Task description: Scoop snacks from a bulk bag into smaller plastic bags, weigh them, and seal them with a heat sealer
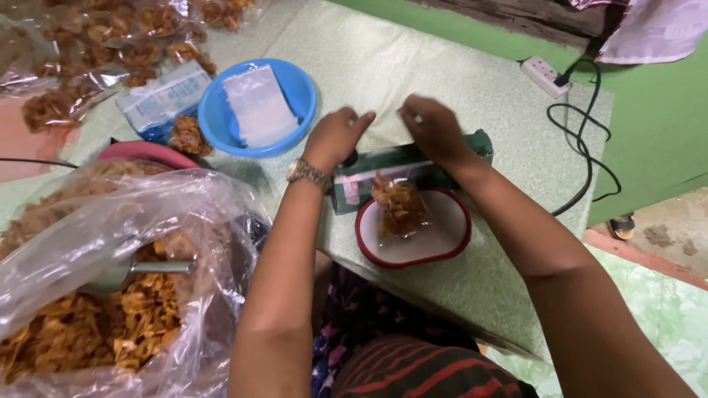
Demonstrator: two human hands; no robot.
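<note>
Snack bag [399, 206] on sealer [369, 171] (over red-rimmed plate [451, 247]), left hand [335, 134] and right hand [434, 129] pinching its top; sealing step, likely press down next

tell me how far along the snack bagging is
Done: filled snack packets lie piled at the far left. In hand: the left hand and right hand rest at the green sealer, with one filled small bag over the red-rimmed plate. Left: the big sack of chips is still well filled, and empty bags wait in the blue bowl.
</note>
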